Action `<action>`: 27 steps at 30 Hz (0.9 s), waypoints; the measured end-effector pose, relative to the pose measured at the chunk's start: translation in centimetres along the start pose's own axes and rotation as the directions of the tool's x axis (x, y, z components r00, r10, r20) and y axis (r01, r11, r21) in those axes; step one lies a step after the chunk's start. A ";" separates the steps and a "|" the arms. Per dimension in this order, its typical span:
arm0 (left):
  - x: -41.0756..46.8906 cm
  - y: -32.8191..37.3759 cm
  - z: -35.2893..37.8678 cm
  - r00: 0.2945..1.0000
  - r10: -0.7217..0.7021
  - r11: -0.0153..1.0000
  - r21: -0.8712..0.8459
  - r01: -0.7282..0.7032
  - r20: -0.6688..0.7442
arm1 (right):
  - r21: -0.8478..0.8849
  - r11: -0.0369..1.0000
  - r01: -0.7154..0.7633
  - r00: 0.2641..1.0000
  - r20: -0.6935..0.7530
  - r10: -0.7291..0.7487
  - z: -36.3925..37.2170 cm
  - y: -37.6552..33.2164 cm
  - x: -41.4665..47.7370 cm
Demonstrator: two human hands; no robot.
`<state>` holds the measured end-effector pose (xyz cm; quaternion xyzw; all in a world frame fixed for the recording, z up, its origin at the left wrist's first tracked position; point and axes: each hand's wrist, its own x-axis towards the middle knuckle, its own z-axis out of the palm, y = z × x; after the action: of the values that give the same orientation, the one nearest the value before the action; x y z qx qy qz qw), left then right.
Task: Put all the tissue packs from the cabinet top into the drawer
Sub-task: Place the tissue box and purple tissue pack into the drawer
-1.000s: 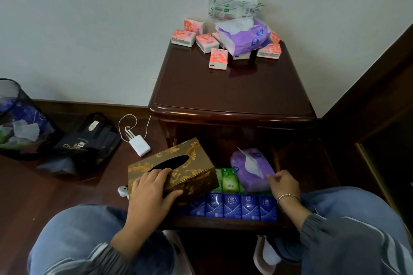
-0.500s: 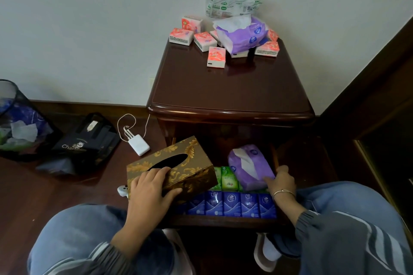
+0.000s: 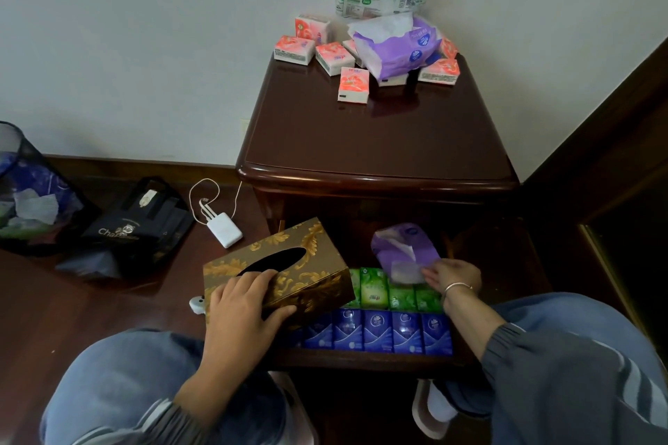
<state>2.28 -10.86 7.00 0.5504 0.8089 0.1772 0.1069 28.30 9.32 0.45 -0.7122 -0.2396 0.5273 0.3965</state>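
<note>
A purple tissue pack [image 3: 403,249] lies at the back of the drawer [image 3: 361,359], pinched by the right hand [image 3: 453,280]. The left hand [image 3: 242,307] grips a gold tissue box [image 3: 307,264] over the drawer's left side; pink packs [image 3: 353,83] sit above on the cabinet top [image 3: 376,141].

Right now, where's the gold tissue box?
Head view, lower centre-left: the gold tissue box is tilted over the left end of the open drawer, gripped by the left hand, beside the green packs.

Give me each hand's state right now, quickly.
Left hand: grips the gold tissue box, fingers curled over its top.
Right hand: pinches the near end of the purple tissue pack over the drawer.
</note>
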 end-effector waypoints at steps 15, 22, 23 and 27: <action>0.3 0.6 0.1 1.000 0.021 0.999 0.047 -0.022 0.011 | -0.756 0.586 0.292 0.895 0.000 -0.446 1.3 0.7 3.6; 0.6 0.8 0.1 1.000 0.025 0.999 0.037 -0.026 0.012 | -0.855 0.424 0.298 0.900 0.104 -0.424 0.1 1.0 2.6; 0.6 0.9 0.1 1.000 0.027 0.999 0.038 -0.027 0.011 | -0.861 0.406 0.307 0.897 0.120 -0.424 0.0 0.9 2.4; 0.5 1.1 -0.1 0.999 0.041 0.998 0.040 -0.042 0.017 | -0.792 0.463 0.399 0.849 0.128 -0.513 0.1 -0.8 0.3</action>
<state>2.98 -10.08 7.56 0.5706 0.7997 0.1586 0.0985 28.33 10.02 0.93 -0.7531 -0.6036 0.1918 0.1780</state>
